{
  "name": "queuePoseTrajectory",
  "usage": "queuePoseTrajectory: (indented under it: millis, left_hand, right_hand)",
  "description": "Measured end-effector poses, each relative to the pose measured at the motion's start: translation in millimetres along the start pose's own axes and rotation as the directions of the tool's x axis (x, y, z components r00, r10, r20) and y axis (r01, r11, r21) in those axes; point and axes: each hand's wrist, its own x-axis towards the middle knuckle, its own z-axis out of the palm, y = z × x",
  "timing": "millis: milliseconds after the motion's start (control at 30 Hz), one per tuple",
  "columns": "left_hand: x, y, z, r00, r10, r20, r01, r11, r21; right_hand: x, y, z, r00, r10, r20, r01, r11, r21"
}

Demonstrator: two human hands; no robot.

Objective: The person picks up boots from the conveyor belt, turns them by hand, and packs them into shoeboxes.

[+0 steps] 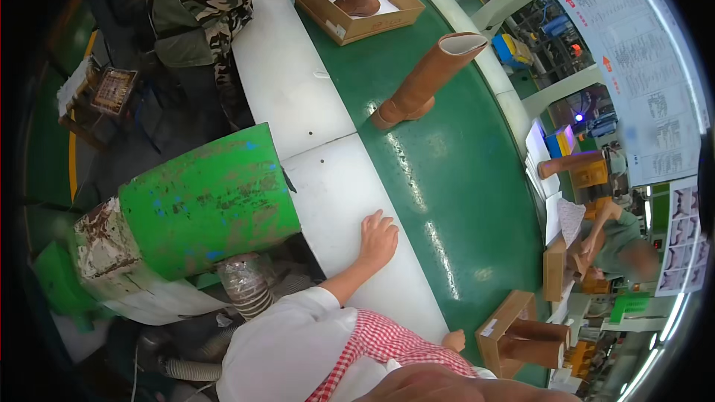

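Note:
My left hand (378,240) rests on the white tabletop by the green belt, holding nothing. Its fingers are loosely bent and a little apart. Only a small part of my right hand (453,340) shows past my checked apron, near the table's edge; its fingers are mostly hidden. A tall brown boot (421,80) stands upright on the green belt (462,201), well ahead of both hands. Right of my right hand, a cardboard box (506,320) sits at the belt's lower end with a pair of brown boots (532,342) beside or partly in it.
A large scuffed green machine housing (208,201) stands left of the white table (335,208), with a ribbed hose (246,290) below it. At the top, a co-worker (223,0) handles a boot in an open cardboard box (372,26). Another person (622,238) works across the belt.

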Motion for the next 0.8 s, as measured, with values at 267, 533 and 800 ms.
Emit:
queuePoseTrajectory:
  millis: [267,533,800]
  left_hand:
    - [2,-19,-19,1.000,0.016,0.013,-0.016,0.999,0.030]
    - [2,-22,-15,1.000,0.007,0.019,-0.006,0.999,-0.052]
    - [84,-66,-35,0.938,-0.196,-0.287,0.166,0.978,-0.126]
  right_hand:
    - [-15,-15,19,0.973,-0.229,0.030,0.221,0.962,0.159]
    - [-31,-12,5,0.959,-0.262,-0.107,0.276,0.948,0.157]
    - [-14,-46,-23,0.921,-0.341,-0.187,0.377,0.664,0.646]
